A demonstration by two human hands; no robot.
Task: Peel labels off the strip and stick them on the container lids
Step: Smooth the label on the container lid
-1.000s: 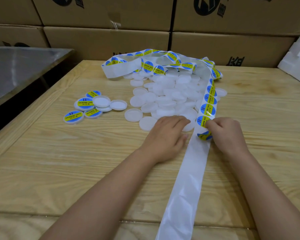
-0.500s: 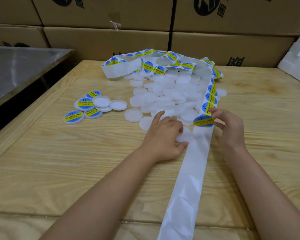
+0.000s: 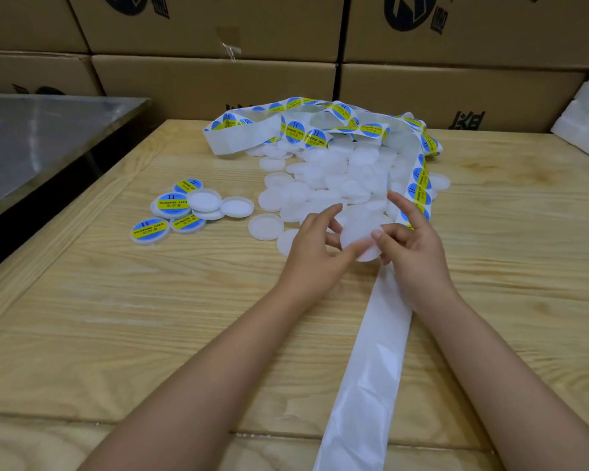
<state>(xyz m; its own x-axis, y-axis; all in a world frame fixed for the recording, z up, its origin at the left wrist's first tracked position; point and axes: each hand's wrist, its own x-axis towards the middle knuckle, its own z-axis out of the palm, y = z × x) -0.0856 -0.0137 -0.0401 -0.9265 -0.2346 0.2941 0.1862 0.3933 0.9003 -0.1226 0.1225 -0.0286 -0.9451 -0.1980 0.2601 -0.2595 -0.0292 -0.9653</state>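
Head view: the left hand (image 3: 315, 253) grips a plain white lid (image 3: 357, 232) by its edge, flat face tilted toward the camera, while the right hand (image 3: 412, 246) meets it with thumb on the rim and forefinger lifted; whether it pinches a label cannot be told. Beneath them the strip (image 3: 371, 368) runs lengthwise from the table's (image 3: 116, 317) near edge away from the person, bare up to the hands. Beyond, it carries blue-and-yellow labels (image 3: 419, 188) and loops left behind the pile of lids (image 3: 337, 178), with labelled lids (image 3: 170, 205) lying apart on the left.
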